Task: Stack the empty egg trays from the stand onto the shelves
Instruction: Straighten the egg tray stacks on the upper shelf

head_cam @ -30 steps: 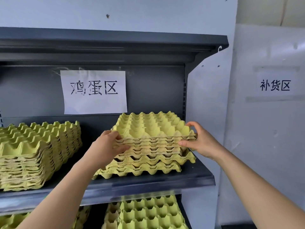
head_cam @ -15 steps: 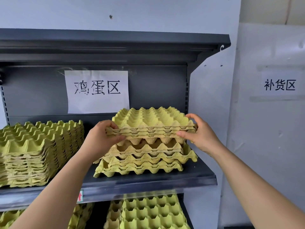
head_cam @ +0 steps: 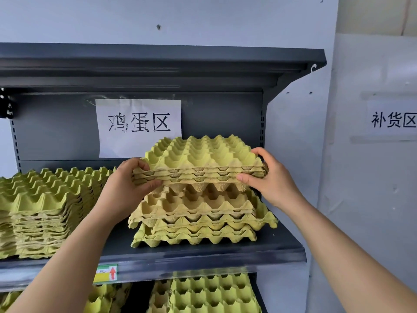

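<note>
Shelving (head_cam: 203, 256) in dark grey metal fills most of the view, set against a pale wall (head_cam: 225, 14), with one deck at mid height and a canopy above. On the left of that deck sits a tall stack of yellow-green egg trays (head_cam: 45, 211), its edges fairly even. To the right stands a lower pile of trays (head_cam: 198, 222), untidy, the layers skewed against one another (some corners stick out past the ones above). Just over this pile, a small bundle of nested trays (head_cam: 200, 159) is held roughly level, its underside cups close above the pile's top layer. More trays (head_cam: 214, 294) lie on the deck below. A white paper sign (head_cam: 138, 127) with three black characters is taped to the back panel; a second sign (head_cam: 393, 119) is on the wall at far right. The left hand (head_cam: 126, 188) clamps the bundle's left edge, thumb beneath and fingers curled over the rim; the right hand (head_cam: 273, 179) pinches the right edge likewise. A small yellow label with a red arrow (head_cam: 106, 273) sits on the deck's front lip.
</note>
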A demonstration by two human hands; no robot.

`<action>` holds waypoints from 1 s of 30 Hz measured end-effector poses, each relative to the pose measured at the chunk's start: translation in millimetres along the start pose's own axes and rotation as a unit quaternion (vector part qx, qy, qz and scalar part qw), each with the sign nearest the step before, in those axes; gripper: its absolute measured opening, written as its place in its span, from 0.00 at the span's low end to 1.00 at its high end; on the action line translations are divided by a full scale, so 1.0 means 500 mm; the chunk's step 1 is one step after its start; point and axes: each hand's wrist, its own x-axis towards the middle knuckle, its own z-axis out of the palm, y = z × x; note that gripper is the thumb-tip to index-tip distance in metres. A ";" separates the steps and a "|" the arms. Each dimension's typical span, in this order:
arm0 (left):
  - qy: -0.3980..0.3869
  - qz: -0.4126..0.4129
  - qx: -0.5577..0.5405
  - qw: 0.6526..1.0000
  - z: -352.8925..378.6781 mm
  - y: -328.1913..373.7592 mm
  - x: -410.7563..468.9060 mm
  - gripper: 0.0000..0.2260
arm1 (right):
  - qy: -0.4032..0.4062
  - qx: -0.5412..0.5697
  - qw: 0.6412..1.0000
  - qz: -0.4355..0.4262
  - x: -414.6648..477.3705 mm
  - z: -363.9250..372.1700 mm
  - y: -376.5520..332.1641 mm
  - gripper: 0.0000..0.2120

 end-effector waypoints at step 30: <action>-0.043 -0.034 -0.100 0.993 0.041 -0.003 -0.029 0.17 | -0.050 0.005 0.998 0.028 -0.024 -0.019 0.014 0.34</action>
